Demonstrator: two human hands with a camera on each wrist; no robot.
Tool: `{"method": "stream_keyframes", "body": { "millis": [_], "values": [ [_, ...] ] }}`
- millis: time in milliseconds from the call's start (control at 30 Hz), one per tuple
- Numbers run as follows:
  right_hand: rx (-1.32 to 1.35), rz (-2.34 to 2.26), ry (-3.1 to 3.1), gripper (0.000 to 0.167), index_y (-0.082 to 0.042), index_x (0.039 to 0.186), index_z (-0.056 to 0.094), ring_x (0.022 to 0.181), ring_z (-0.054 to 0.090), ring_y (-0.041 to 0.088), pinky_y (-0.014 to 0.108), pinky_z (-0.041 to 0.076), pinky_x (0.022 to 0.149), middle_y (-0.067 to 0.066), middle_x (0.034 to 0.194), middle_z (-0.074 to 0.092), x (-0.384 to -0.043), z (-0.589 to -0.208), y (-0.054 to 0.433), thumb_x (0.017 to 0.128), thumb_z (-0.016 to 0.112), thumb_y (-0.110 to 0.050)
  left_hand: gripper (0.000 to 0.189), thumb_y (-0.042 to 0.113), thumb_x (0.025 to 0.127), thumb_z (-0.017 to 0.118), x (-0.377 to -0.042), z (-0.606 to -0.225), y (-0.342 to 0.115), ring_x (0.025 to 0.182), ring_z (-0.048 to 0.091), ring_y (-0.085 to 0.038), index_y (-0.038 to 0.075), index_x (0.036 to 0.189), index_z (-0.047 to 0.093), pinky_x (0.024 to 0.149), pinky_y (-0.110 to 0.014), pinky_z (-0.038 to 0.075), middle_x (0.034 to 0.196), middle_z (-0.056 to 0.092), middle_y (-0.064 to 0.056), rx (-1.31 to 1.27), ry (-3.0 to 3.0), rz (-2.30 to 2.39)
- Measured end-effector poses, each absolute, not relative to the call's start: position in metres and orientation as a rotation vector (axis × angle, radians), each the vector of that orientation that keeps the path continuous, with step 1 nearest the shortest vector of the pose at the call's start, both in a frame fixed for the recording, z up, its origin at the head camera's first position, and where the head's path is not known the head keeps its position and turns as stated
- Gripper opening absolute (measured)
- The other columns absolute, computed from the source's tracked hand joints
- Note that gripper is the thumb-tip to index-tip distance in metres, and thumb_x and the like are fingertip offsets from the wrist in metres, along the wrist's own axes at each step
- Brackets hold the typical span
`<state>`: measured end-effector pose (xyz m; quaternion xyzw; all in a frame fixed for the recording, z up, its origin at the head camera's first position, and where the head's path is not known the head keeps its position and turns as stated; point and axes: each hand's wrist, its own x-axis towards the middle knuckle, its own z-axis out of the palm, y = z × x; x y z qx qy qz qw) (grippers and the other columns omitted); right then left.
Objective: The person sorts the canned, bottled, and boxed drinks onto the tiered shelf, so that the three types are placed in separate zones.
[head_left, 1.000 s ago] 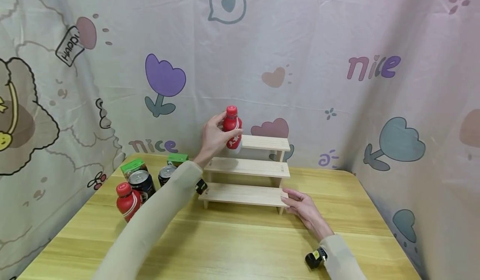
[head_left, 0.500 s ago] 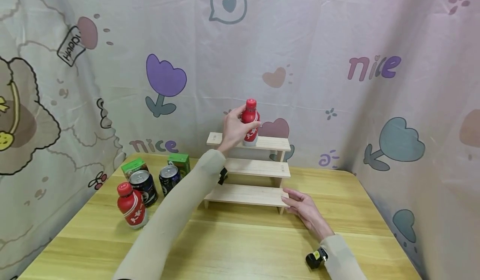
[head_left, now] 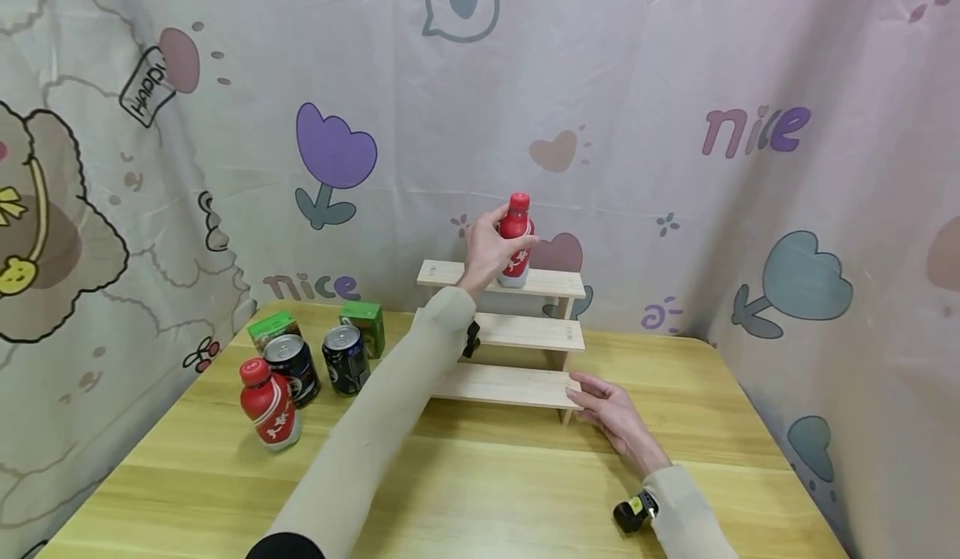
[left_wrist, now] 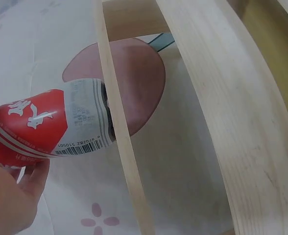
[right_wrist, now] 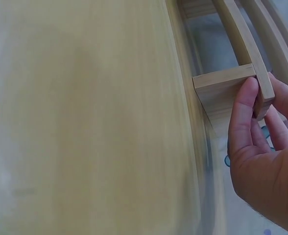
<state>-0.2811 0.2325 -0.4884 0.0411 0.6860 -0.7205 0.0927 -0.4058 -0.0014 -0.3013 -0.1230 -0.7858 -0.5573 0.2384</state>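
Note:
My left hand [head_left: 489,251] grips a red plastic bottle [head_left: 517,226] with a white base, upright over the right half of the three-tier wooden stand's [head_left: 525,331] top board. In the left wrist view the bottle's base [left_wrist: 87,117] meets the edge of that board; whether it bears weight there I cannot tell. Down at the stand's right end, my right hand [head_left: 613,419] holds the lowest board. The right wrist view has its thumb and fingers pinching the board's end [right_wrist: 264,93]. My left forearm covers the left part of the lower tiers.
At the left of the table [head_left: 510,484] stand a second red bottle [head_left: 272,409], two dark cans [head_left: 294,369] and two green boxes [head_left: 363,326]. A printed curtain [head_left: 450,126] hangs behind and along both sides.
My left hand has carried the bottle rightward and slightly up, from the top board's left part to its right half. The right hand keeps its hold on the lowest board.

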Motion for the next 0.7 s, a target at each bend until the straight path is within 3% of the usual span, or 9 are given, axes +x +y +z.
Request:
{"method": "stream_keyframes", "body": {
  "millis": [133,700],
  "values": [
    [0.115,-2.152,2.031,0.057,0.002,0.142,0.047,0.086,0.067,0.006,0.021,0.058,0.072,0.023,0.156,0.031,-0.282,-0.489,0.233,0.090,0.070,-0.009,0.075,0.031,0.076,0.086,-0.408,-0.300,0.000,0.108,0.065,-0.022,0.020,0.142,0.054,0.091,-0.042,0.056,0.124,0.068,-0.005,-0.342,-2.176,-1.548],
    [0.104,-2.151,2.043,0.058,0.002,0.141,0.049,0.092,0.067,0.008,0.020,0.057,0.072,0.024,0.153,0.036,-0.282,-0.489,0.233,0.089,0.072,-0.010,0.077,0.020,0.078,0.084,-0.412,-0.309,-0.002,0.114,0.063,-0.022,0.021,0.146,0.048,0.097,-0.041,0.053,0.131,0.064,-0.007,-0.424,-2.165,-1.743]
  ]
}}
